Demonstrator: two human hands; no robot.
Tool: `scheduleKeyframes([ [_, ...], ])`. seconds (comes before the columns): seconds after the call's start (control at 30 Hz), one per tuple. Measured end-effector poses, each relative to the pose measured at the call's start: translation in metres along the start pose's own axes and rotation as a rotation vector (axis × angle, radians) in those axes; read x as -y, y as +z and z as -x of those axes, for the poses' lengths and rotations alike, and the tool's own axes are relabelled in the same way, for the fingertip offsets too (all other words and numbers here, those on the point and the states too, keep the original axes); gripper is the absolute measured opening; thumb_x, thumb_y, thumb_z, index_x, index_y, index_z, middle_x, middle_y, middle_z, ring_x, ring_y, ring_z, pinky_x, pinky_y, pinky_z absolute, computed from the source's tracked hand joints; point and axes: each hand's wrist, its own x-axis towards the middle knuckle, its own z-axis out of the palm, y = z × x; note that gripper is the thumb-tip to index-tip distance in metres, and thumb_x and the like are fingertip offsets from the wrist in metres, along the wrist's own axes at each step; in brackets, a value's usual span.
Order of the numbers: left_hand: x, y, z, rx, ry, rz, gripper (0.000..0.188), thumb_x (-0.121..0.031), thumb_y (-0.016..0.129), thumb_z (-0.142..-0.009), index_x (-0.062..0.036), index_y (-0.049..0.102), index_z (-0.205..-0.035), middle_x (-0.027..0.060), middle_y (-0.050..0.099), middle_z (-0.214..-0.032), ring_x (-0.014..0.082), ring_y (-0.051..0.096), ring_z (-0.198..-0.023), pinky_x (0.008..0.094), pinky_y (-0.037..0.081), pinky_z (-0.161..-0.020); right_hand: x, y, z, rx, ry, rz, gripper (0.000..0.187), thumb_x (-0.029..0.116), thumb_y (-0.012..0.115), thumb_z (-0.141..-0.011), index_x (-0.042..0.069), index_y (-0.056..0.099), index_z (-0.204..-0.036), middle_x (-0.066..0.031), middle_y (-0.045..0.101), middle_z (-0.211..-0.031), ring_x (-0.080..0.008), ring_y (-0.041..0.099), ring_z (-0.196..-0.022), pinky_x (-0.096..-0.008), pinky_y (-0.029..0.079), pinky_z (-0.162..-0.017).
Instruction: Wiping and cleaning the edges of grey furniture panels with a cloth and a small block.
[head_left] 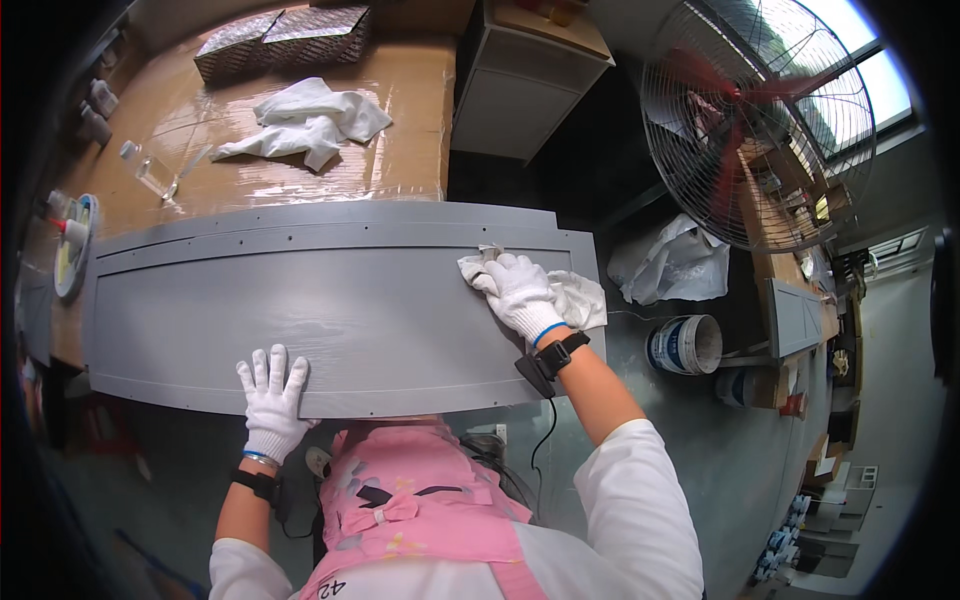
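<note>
A long grey panel [330, 310] with a raised border and small holes along its far edge lies across the table in front of me. My left hand [272, 395], in a white knit glove, rests flat near the panel's near edge with fingers spread. Toward the panel's right end, my right hand [520, 290], also gloved, presses a crumpled white cloth [578, 298] onto the surface. Part of the cloth sticks out beyond the fingers on both sides. Another grey panel edge shows beneath or behind this one along the far side.
A second white cloth [312, 120], a clear bottle [150, 170] and a patterned box [285, 42] sit on the plastic-covered table [415, 150]. At left is an oval tray [75, 250]. To the right stand a caged fan [757, 120], a bucket [685, 345] and a plastic bag [672, 262].
</note>
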Motion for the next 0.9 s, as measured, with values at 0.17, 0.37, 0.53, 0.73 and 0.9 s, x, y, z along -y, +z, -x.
scheduleKeyframes([
  [0.17,-0.005,-0.003,-0.002,0.043,-0.005,0.004,0.111,-0.039,0.092,-0.048,-0.0182,0.043,-0.146,0.0197,0.028,-0.157,0.0479,0.022,-0.145,0.0679,0.012,-0.116,-0.097,0.000,0.013,0.064,0.339,0.169,0.028,0.033,0.057,-0.091,0.010,0.066,-0.104,-0.0139,0.065,-0.104,-0.0343,0.062,-0.095,-0.0457,0.052,-0.082],
  [0.37,-0.006,0.004,-0.003,0.026,0.003,-0.005,0.113,-0.039,0.092,-0.047,-0.0170,0.042,-0.147,0.0202,0.027,-0.158,0.0473,0.021,-0.146,0.0661,0.011,-0.117,0.035,-0.004,0.005,-0.036,-0.078,-0.120,0.024,0.027,0.066,-0.083,0.011,0.063,-0.101,-0.0105,0.062,-0.105,-0.0321,0.059,-0.100,-0.0437,0.052,-0.086],
  [0.53,0.003,-0.039,-0.010,0.212,-0.007,0.148,0.097,-0.042,0.085,-0.064,-0.0146,0.043,-0.147,0.0184,0.030,-0.157,0.0431,0.025,-0.145,0.0566,0.023,-0.118,0.055,-0.010,0.012,0.072,-0.233,-0.590,0.039,0.022,0.067,-0.082,0.008,0.062,-0.118,-0.0145,0.064,-0.115,-0.0364,0.060,-0.107,-0.0408,0.050,-0.094],
  [0.73,0.136,-0.083,-0.015,-0.172,-0.343,0.635,0.084,-0.032,0.079,-0.082,-0.0056,0.036,-0.150,0.0196,0.040,-0.152,0.0350,0.038,-0.141,0.0407,0.035,-0.115,0.011,-0.013,0.046,-0.084,0.426,-0.985,0.074,0.021,0.062,-0.088,0.014,0.031,-0.154,-0.0185,0.056,-0.138,-0.0327,0.059,-0.121,-0.0352,0.047,-0.101],
  [0.9,0.251,-0.118,-0.077,-0.385,-0.720,0.986,0.099,-0.034,0.080,-0.083,-0.0054,0.020,-0.156,0.0228,0.034,-0.155,0.0332,0.035,-0.144,0.0369,0.033,-0.117,0.032,-0.026,0.058,-0.016,0.493,-0.453,0.067,0.023,0.065,-0.086,0.018,0.043,-0.148,-0.0185,0.054,-0.128,-0.0373,0.057,-0.112,-0.0426,0.046,-0.099],
])
